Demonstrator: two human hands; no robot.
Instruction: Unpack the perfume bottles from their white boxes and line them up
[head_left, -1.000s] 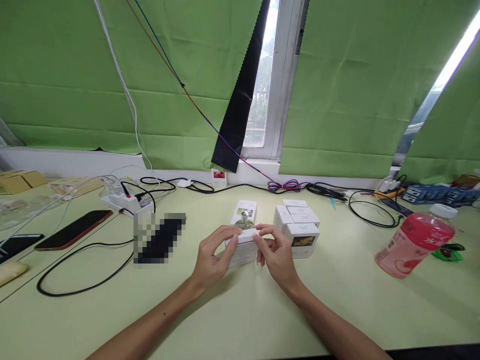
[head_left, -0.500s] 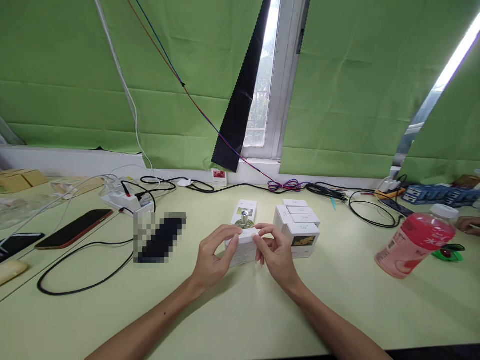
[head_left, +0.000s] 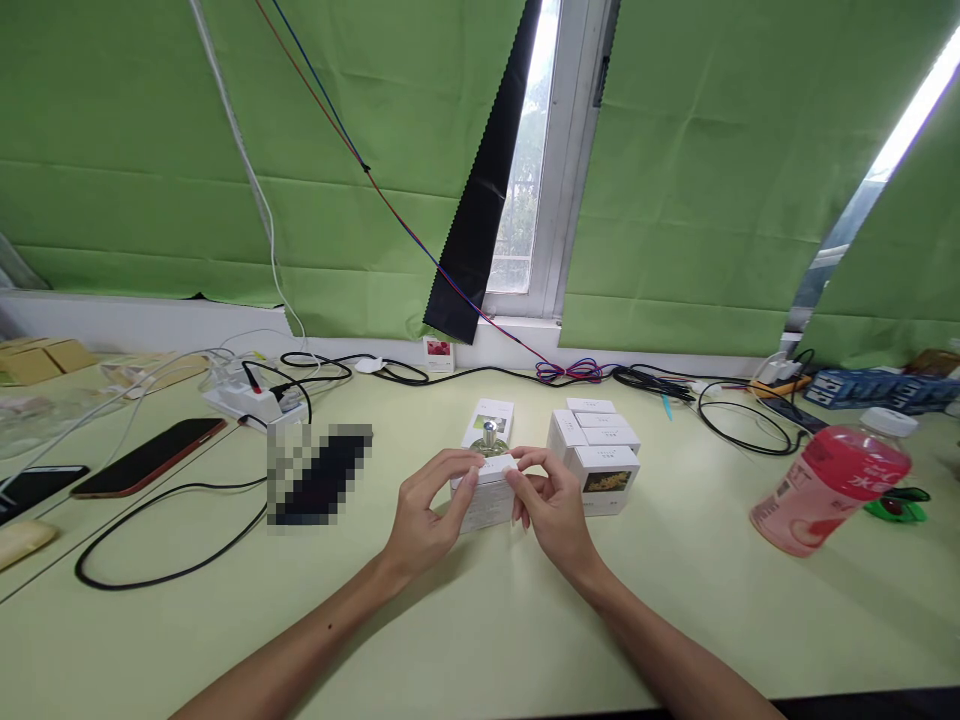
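A small white carton (head_left: 486,502) with grey print stands on the table between my hands. My left hand (head_left: 429,508) grips its left side, thumb on the near face and fingers at the top edge. From the right, my right hand (head_left: 553,510) pinches the upper right corner with thumb and index finger; its other fingers are curled. Just behind the carton is a glass perfume bottle (head_left: 490,438) with a silver neck, its lower part hidden. Another white box (head_left: 499,412) with a green picture is behind the bottle.
To the right stand several white boxes (head_left: 607,458) grouped together. A pink drink bottle (head_left: 825,490) is farther right. Phones (head_left: 150,458), a power strip (head_left: 251,400) and a looped black cable (head_left: 135,586) lie left. Cables (head_left: 480,372) run along the wall; another person's hand (head_left: 937,450) shows at far right.
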